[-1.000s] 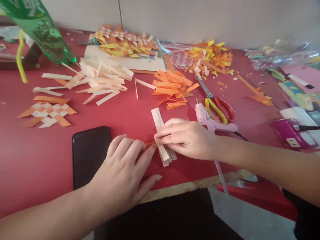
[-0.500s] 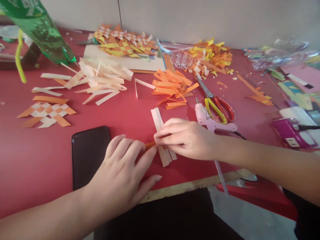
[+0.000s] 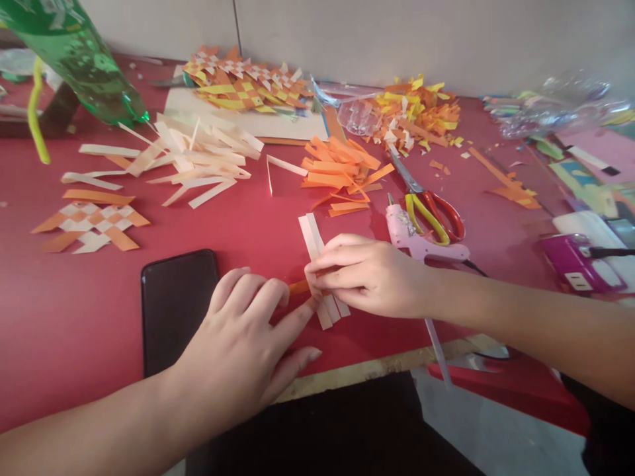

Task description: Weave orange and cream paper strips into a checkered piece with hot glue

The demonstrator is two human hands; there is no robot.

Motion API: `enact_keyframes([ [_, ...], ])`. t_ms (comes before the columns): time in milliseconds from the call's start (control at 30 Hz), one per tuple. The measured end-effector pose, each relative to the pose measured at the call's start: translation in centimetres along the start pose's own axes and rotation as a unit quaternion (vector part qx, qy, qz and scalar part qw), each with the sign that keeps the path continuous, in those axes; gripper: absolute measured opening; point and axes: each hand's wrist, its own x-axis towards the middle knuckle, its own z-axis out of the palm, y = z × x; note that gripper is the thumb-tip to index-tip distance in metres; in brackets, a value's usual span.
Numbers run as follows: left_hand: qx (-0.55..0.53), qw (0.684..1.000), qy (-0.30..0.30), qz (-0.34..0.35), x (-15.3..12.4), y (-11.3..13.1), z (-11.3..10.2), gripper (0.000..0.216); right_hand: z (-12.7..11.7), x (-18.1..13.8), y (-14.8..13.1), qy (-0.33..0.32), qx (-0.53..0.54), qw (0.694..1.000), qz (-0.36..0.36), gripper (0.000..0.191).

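My right hand [image 3: 370, 274] has its fingers bunched on a pair of whitish paper strips [image 3: 311, 235], which lie slanted on the red table. An orange paper strip [image 3: 299, 287] crosses them, its far part hidden by my right fingers. From the left, my left hand [image 3: 253, 324] reaches in, palm down. Its index fingertip presses the pale strips just below my right fingertips, and its thumb stands apart, touching nothing I can see. Another finger meets the left end of the orange strip. A black phone [image 3: 176, 304] lies beside my left hand.
Beyond my hands are cream strips [image 3: 198, 155], orange strips [image 3: 342, 172] and a woven paper fish [image 3: 94, 223]. Scissors [image 3: 436, 215] and a pink glue gun [image 3: 414, 235] lie close to my right wrist. A green bottle [image 3: 84, 66] stands back left; a purple adapter [image 3: 578, 261] sits right.
My left index finger has slid slightly right and further onto the pale strips. My right hand stays nearly still on them.
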Motion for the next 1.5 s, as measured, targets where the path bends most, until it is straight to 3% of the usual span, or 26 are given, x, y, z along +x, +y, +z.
enact_keyframes([
  [333, 0.017, 1.000, 0.013, -0.012, -0.3, 0.4, -0.2, 0.036, 0.0, -0.1, -0.2, -0.007, -0.020, 0.999, -0.038, 0.024],
  [600, 0.010, 0.999, 0.037, 0.036, -0.5, 0.3, 0.1, 0.036, 0.1, -0.2, 0.3, 0.001, 0.006, 1.000, -0.014, 0.037],
  [733, -0.006, 0.999, 0.033, 0.031, -0.4, 0.2, 0.1, 0.040, -0.8, -0.1, 0.5, -0.027, 0.008, 0.999, -0.018, 0.039],
  [1100, -0.020, 0.999, -0.007, 0.036, -0.6, 0.1, -0.2, 0.039, -0.6, 0.8, 0.3, -0.075, -0.110, 0.990, -0.046, 0.028],
  [1300, -0.009, 0.998, 0.009, 0.057, -0.7, -0.2, -0.2, 0.039, -1.1, 2.3, 0.2, -0.103, -0.088, 0.990, 0.034, 0.018],
  [1433, -0.004, 0.997, 0.054, 0.062, -0.5, 0.4, -2.0, 0.031, -1.3, 3.4, 0.3, -0.156, -0.009, 0.981, 0.112, 0.008],
  [1500, -0.031, 0.997, 0.060, 0.027, -0.2, 0.3, -3.2, 0.032, -1.5, 3.8, 0.3, -0.160, 0.028, 0.979, 0.124, 0.008],
])
